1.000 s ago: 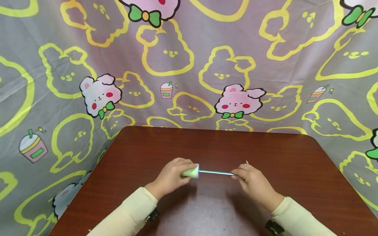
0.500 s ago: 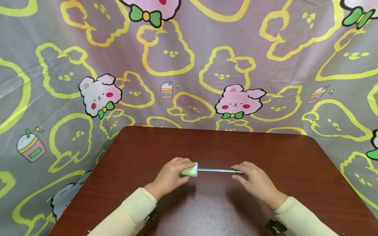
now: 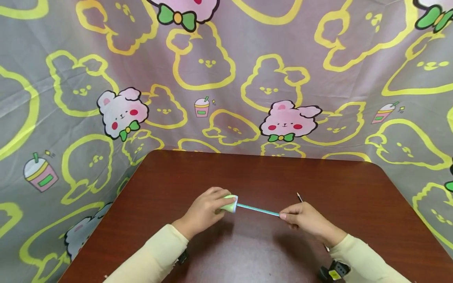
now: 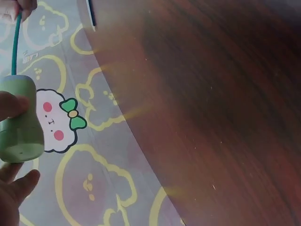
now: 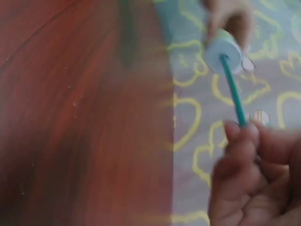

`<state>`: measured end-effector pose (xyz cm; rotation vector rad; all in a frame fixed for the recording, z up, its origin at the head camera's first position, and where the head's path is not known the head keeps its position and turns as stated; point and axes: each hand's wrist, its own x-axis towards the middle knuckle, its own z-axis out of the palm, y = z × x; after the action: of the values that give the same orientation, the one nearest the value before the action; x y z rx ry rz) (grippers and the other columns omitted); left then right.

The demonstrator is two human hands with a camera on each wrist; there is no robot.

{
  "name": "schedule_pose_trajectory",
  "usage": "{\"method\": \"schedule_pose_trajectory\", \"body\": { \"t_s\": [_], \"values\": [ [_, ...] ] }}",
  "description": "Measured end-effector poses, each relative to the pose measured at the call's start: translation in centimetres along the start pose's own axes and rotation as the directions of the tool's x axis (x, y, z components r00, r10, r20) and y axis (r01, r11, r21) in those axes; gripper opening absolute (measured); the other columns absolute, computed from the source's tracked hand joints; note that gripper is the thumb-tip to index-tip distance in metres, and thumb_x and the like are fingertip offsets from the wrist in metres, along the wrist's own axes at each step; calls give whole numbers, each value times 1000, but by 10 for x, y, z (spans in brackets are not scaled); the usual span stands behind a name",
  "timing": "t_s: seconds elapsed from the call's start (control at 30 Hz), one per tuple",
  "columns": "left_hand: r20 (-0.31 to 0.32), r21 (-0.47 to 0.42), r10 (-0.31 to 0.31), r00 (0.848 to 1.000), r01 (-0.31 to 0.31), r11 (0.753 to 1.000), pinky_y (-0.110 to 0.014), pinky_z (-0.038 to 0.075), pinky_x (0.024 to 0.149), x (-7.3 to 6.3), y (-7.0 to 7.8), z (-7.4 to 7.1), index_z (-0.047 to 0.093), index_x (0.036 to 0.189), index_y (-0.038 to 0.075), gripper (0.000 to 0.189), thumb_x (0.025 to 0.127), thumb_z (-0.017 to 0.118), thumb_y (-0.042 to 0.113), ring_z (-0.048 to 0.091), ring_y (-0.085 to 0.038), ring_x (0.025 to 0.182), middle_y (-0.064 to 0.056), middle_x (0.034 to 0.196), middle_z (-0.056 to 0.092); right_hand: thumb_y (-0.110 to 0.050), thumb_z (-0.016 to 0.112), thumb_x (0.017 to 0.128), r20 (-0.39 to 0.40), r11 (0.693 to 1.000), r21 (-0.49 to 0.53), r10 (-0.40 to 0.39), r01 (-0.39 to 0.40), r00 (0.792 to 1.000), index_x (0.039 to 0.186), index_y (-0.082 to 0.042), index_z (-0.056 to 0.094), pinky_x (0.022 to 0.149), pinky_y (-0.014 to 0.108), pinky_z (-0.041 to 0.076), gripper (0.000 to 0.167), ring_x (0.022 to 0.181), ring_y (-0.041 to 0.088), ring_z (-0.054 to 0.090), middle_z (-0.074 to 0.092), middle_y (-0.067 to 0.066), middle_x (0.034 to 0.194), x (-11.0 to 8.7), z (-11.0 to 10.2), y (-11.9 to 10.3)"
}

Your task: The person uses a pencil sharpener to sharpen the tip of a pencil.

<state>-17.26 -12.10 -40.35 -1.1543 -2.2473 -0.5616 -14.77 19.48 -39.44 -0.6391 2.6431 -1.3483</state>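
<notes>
My left hand (image 3: 203,208) grips a light green pencil sharpener (image 3: 230,204), a waisted cylinder with a pale front face, held on its side above the table. A teal pencil (image 3: 258,210) runs out of the hole in that face, as the right wrist view shows; its inserted tip is hidden. Thumb and fingers of my right hand (image 3: 311,223) pinch the pencil's far end, and the pencil slopes slightly down to the right. Seen from the left wrist, the sharpener's rounded back (image 4: 21,150) faces the camera, with my thumb across its side.
A second, dark pencil (image 3: 299,197) lies on the brown table (image 3: 262,177), partly hidden behind my right hand and forearm. A grey curtain (image 3: 226,70) with yellow and pink cartoon animals hangs round the table's back and sides.
My right hand's fingers loosened around the pencil's end, then closed in a pinch again, a little nearer to me. The pencil tilts more now. My left hand with the sharpener has barely moved.
</notes>
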Motion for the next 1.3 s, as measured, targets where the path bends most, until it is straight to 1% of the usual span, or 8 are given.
{"method": "schedule_pose_trajectory", "body": {
  "t_s": [0.2,0.4,0.5,0.7,0.8,0.9,1.13,1.3],
  "values": [
    [29,-60,-75,997,77,995,-32,52,84,-2,-1,2,72,112,11,47,66,83,2,62,-22,97,-5,106,69,-17,72,86,-142,953,-276,-171,126,975,101,-8,73,70,29,51,18,77,6,59,69,-4,87,-2,-1,1],
    [110,-227,-245,963,265,937,-33,52,81,-1,1,-5,70,113,11,45,70,80,3,63,-20,96,-3,108,69,-28,54,99,-236,559,-701,-768,444,595,92,-6,72,70,32,48,29,69,14,57,67,-3,80,4,2,10],
    [115,-264,-257,960,278,923,-32,52,81,-1,2,-6,71,112,11,44,70,80,2,63,-20,96,-2,107,70,-26,47,103,-229,499,-741,-817,450,529,87,-4,71,71,36,50,37,67,18,58,67,0,78,5,4,9],
    [23,-130,-83,996,85,988,-33,53,83,-1,1,-2,74,108,10,45,66,83,1,63,-23,98,-7,106,71,-15,66,91,-177,948,-262,-229,178,957,89,-5,74,65,27,52,13,66,2,56,67,-3,74,-5,-1,-3],
    [-2,-68,-16,1000,16,998,-33,53,82,0,0,0,74,108,10,45,64,83,1,63,-24,97,-8,105,71,-13,66,90,-98,991,-126,27,-40,995,93,-4,74,60,24,46,13,68,2,54,69,1,79,-6,-4,-8],
    [19,-93,-44,999,46,995,-32,53,81,0,-1,1,74,108,10,45,66,83,1,63,-22,94,-5,104,71,-15,70,88,-146,965,-259,-92,52,985,98,-8,74,67,29,50,13,72,4,56,69,-3,85,-6,-3,-4],
    [169,-260,-282,944,319,911,-30,51,81,2,0,-3,72,111,10,42,70,81,4,63,-19,94,-3,107,71,-40,39,103,-224,583,-698,-729,416,646,87,-9,71,69,33,47,48,75,14,58,65,-5,84,3,3,7],
    [240,-302,-345,907,407,862,-29,51,80,5,2,-6,72,113,10,43,71,80,6,63,-20,95,-4,110,71,-31,44,103,-239,503,-733,-821,457,519,83,-6,71,67,32,46,42,72,17,57,63,-2,81,7,4,8]
  ]
}}
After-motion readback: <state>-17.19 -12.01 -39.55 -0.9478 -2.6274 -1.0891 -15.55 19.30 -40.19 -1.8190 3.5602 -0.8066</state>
